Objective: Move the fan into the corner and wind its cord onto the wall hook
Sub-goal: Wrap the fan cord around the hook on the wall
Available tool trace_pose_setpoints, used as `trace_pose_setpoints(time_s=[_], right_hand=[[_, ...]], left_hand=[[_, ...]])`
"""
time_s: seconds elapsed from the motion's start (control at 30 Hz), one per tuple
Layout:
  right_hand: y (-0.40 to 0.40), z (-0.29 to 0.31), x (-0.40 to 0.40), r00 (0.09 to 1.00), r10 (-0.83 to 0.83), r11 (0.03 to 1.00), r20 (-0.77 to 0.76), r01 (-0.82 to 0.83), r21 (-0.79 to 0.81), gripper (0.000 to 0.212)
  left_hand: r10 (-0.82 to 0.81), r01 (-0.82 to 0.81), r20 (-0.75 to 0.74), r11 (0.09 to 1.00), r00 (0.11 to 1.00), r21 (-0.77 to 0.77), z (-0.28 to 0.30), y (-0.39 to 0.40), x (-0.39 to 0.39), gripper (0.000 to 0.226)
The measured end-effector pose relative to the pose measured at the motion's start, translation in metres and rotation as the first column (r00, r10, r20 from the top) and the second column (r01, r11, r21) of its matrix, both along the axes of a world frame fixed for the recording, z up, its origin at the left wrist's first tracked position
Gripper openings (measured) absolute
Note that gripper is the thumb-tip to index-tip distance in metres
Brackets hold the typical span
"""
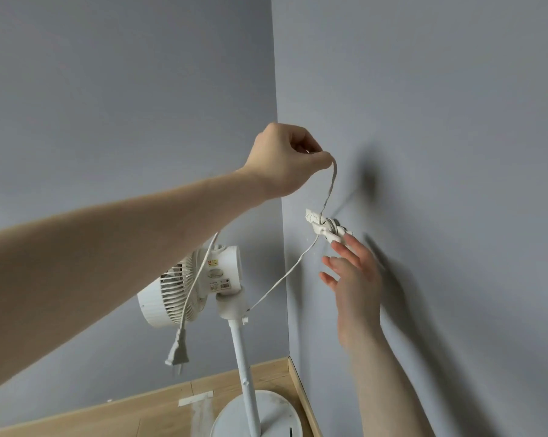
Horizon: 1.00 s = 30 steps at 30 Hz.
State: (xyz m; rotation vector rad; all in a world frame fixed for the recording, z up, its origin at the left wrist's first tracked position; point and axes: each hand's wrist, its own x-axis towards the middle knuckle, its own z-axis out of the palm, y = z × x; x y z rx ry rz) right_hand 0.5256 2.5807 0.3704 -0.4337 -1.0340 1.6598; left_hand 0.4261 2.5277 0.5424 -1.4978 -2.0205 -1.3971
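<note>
A white pedestal fan (184, 291) stands in the corner on its round base (266, 414). Its white cord (331, 184) runs from the fan's neck up to a white wall hook (324, 230) on the right wall, where a few turns are wound. My left hand (285, 159) is raised above the hook and pinches the cord. The free end hangs behind my forearm and ends in a plug (178, 351) beside the fan head. My right hand (351, 272) is open just below the hook, a fingertip touching its lower end.
Two blue-grey walls meet in the corner (280, 184). A wooden floor with a skirting strip (301, 392) lies below. A piece of pale tape (195, 398) is stuck to the floor left of the fan base.
</note>
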Motion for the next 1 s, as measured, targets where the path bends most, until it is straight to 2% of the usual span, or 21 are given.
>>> trace_pose_setpoints(time_s=[0.23,0.4,0.47,0.53,0.63,0.77,0.9,1.0], right_hand=[[-0.004,0.021,0.025,0.994,0.072,0.993,-0.084,-0.064,0.098,0.046],[-0.002,0.020,0.032,0.991,0.083,0.992,-0.102,-0.072,0.104,0.052],[0.000,0.019,0.032,0.990,0.076,0.994,-0.116,-0.066,0.093,0.054],[0.002,0.018,0.032,0.994,0.048,0.995,-0.101,-0.038,0.092,0.056],[0.003,0.012,0.031,0.998,-0.026,0.997,-0.065,0.031,0.076,0.057],[-0.001,0.001,0.031,0.992,-0.117,0.992,-0.045,0.118,0.041,0.058],[-0.005,-0.008,0.030,0.980,-0.197,0.978,0.015,0.195,0.081,0.065],[-0.004,-0.016,0.029,0.972,-0.232,0.970,0.034,0.229,0.075,0.069]], left_hand=[[-0.204,0.231,0.140,0.949,0.969,-0.215,-0.032,-0.025,0.025,0.020],[-0.377,0.468,0.302,0.817,0.875,-0.337,-0.056,-0.029,0.029,0.017],[-0.398,0.506,0.329,0.772,0.857,-0.384,-0.065,-0.027,0.023,0.012],[-0.357,0.465,0.311,0.774,0.881,-0.430,-0.074,-0.023,0.013,0.015],[-0.207,0.309,0.266,0.848,0.941,-0.431,-0.091,-0.013,-0.011,0.024],[-0.047,0.051,0.021,0.880,0.999,-0.472,-0.119,0.007,-0.036,0.048],[-0.076,-0.029,-0.181,0.855,0.981,-0.518,-0.138,0.026,-0.038,0.082],[-0.122,-0.030,-0.248,0.845,0.961,-0.533,-0.145,0.036,-0.034,0.093]])
